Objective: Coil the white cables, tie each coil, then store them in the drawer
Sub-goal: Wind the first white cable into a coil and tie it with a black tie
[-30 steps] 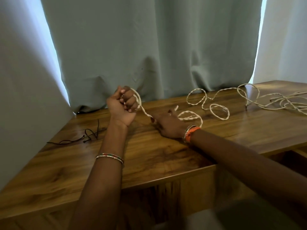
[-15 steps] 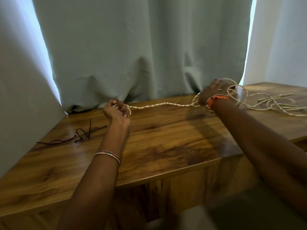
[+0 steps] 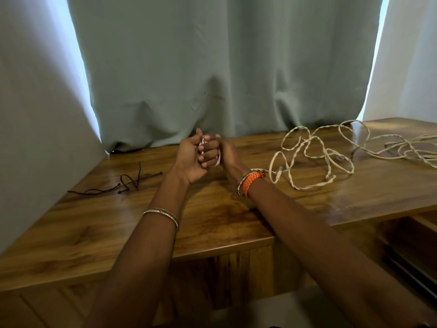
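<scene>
Both hands meet above the desk (image 3: 212, 233) — left hand (image 3: 196, 157) curled round a small coil of white cable (image 3: 314, 159), right hand (image 3: 228, 157) pressed against it, its grip hidden. Loose slack lies rightward, running left-to-right — nearer the right hand.

A domestic room, probably a bedroom or living room. A polished wooden table (image 3: 236, 223) with visible grain stands against a pale green curtain (image 3: 212, 67); daylight shows at the curtain's edges on both sides. Plain light walls (image 3: 35, 138) adjoin the table at left and right.
</scene>
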A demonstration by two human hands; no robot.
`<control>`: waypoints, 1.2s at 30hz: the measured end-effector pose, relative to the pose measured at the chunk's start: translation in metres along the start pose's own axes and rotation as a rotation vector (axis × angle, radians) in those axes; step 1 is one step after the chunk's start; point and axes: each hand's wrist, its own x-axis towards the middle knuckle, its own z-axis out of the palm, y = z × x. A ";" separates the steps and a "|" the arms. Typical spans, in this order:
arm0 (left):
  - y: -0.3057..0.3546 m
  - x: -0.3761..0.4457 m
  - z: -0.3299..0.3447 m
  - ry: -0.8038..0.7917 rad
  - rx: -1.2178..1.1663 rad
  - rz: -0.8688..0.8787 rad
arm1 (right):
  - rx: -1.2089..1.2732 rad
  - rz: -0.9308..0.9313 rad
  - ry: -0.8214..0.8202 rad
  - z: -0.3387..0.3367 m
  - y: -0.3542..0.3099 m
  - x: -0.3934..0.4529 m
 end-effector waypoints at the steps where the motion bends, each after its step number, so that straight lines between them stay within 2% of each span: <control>1: 0.000 0.000 0.001 -0.015 -0.018 0.012 | 0.007 0.027 -0.013 -0.002 0.008 0.001; 7: 0.002 -0.006 0.004 -0.047 -0.019 -0.011 | -0.299 0.083 -0.058 -0.008 0.026 -0.016; 10: -0.003 -0.009 0.014 -0.144 0.000 -0.005 | -0.311 0.065 -0.096 -0.021 0.022 -0.026; 12: -0.005 -0.010 0.018 -0.238 -0.043 -0.018 | -0.463 0.059 -0.092 -0.030 0.018 -0.029; 14: -0.006 -0.010 0.017 -0.324 -0.116 -0.045 | -0.582 -0.019 -0.055 -0.036 0.015 -0.028; 16: -0.008 -0.009 0.015 -0.342 -0.152 -0.072 | -0.641 -0.161 -0.006 -0.039 0.016 -0.025; 18: -0.010 -0.005 0.011 -0.332 -0.172 -0.106 | -0.741 -0.291 0.025 -0.038 0.018 -0.021; 20: -0.012 -0.002 0.011 -0.268 -0.137 -0.102 | -0.908 -0.314 -0.013 -0.035 0.021 -0.020; 23: -0.012 -0.003 0.008 -0.122 -0.005 -0.018 | -1.137 -0.224 -0.142 -0.031 0.024 -0.027; 26: -0.008 -0.001 0.003 -0.040 0.047 0.025 | -1.363 -0.301 -0.328 -0.027 0.021 -0.052; 28: -0.010 0.001 0.001 0.018 0.158 0.013 | -1.432 -0.360 -0.389 -0.025 0.013 -0.068; 32: -0.018 -0.001 0.003 0.033 0.354 -0.021 | -1.690 -0.548 -0.291 -0.025 -0.017 -0.086; 36: -0.021 -0.002 0.005 0.023 0.485 -0.033 | -1.788 -0.582 -0.242 -0.034 -0.046 -0.088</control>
